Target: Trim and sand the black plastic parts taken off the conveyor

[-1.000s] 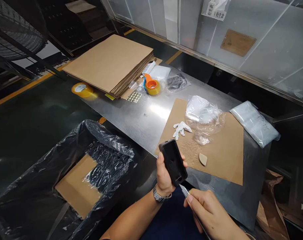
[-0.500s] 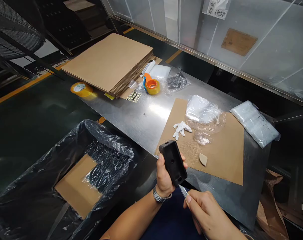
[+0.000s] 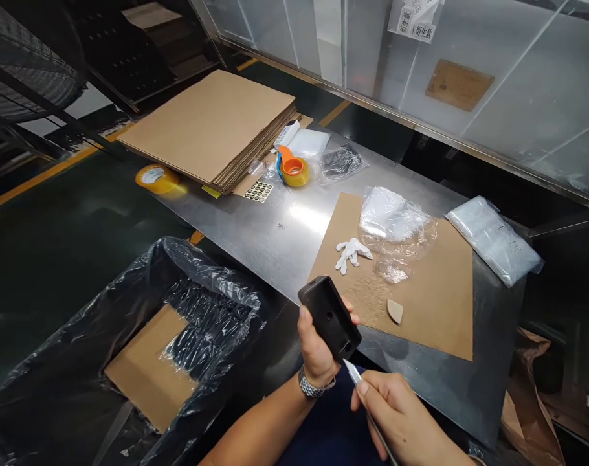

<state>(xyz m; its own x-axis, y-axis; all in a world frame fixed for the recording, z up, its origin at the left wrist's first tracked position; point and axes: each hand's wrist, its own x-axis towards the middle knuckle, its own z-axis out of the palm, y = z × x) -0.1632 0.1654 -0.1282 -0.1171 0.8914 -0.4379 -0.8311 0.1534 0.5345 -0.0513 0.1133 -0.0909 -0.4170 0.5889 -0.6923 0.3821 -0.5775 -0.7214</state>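
My left hand [image 3: 318, 349], with a metal watch band at the wrist, is wrapped round a black open-topped rectangular housing [image 3: 329, 316]. The hollow side of the housing faces up, with a small hole in its floor. My right hand [image 3: 391, 404] grips a slim metal craft knife [image 3: 356, 375]. The knife's pointed blade is at the lower edge of the housing; whether it touches is hard to tell. On the brown cardboard sheet [image 3: 440, 317] beyond my hands lie a white glove [image 3: 353, 251], a beige wedge-shaped piece [image 3: 394, 311] and crumpled clear plastic bags [image 3: 396, 217].
A stack of flat cardboard [image 3: 211, 123] stands on the metal table [image 3: 255, 239], with an orange tape dispenser [image 3: 293, 168] beside it. A tape roll [image 3: 157, 178] sits at the left edge. A wrapped packet [image 3: 493, 239] lies right. A bin lined with black plastic [image 3: 46, 388] stands lower left.
The housing has tilted and shifted slightly left in my left hand. My right hand and the knife have moved a little left with it, the blade staying by the lower edge.
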